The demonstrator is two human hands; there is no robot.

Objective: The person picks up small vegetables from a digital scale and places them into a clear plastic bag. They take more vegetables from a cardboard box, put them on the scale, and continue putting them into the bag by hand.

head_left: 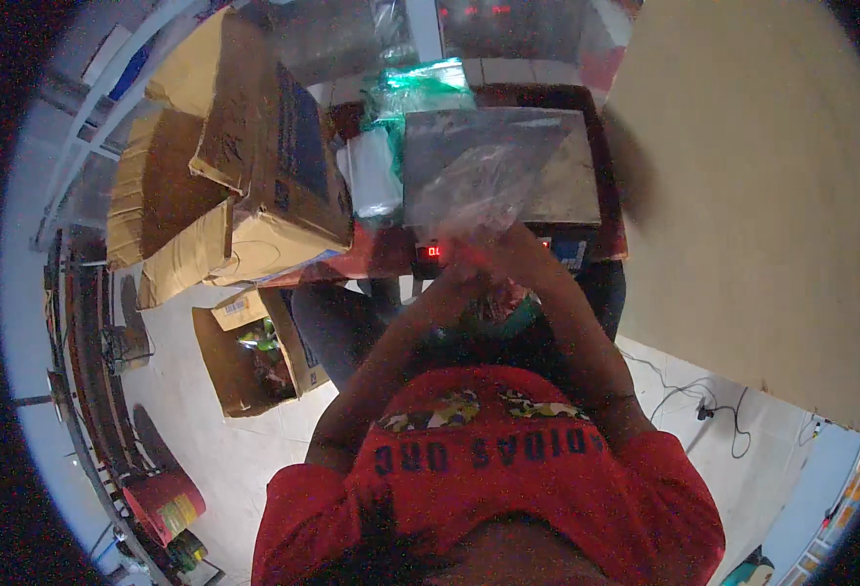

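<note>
Left to right: at nine o'clock of the hands, an open floor box (254,356) holds green and yellow items too small to identify; above it, at ten to eleven o'clock, a stack of cartons (245,166) leans on the table edge, flaps loose, contents hidden. At twelve o'clock, green packets (420,88) and a white bag (371,171) lie just beside the scale (498,166), whose steel pan is bare and whose red display is lit. The left hand (459,266) and right hand (508,252) meet at centre, just in front of the scale, both closed on the mouth of a clear bag (484,181) that rises over the pan; how tightly each finger pinches cannot be told through the film. The bag looks nearly empty; anything inside is indistinct. A green bundle (508,317) rests in the lap at six o'clock of the hands. Risks, as judged: the thin film could tear or slip from the pinch if pulled unevenly; the bag brushing the pan could disturb a reading; the leaning cartons could slide onto the white bag. At four o'clock a cable (703,400) trails across the floor, a snag hazard for feet.
</note>
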